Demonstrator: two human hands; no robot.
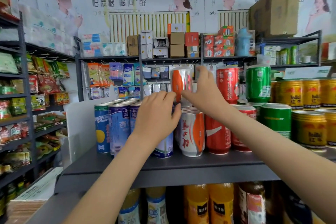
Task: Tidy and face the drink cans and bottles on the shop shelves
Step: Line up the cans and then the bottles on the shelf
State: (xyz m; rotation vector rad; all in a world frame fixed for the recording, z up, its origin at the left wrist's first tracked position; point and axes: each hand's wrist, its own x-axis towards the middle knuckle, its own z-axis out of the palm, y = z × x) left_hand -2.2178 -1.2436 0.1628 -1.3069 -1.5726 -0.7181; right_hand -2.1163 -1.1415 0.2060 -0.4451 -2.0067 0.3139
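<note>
Both hands reach to the centre of the frame. The right hand point(203, 92) pinches an orange-and-silver can point(180, 82) standing on the upper tier, thumb low against its side and fingers curled over the far edge. The left hand point(156, 116) is loosely cupped, its fingertips touching that can's base, and it hides part of the blue-and-white cans point(116, 125) at centre left; three of these show in the front row. Right of them the front row holds one orange-and-silver can point(192, 132), one red cola can point(217, 132), one green can point(275, 120) and gold cans point(309, 129) cut off at the right edge. The dark grey shelf point(163, 165) carries them all; bottles point(209, 203) below are partly cut off. Blurred snack racks fill the left.
</note>
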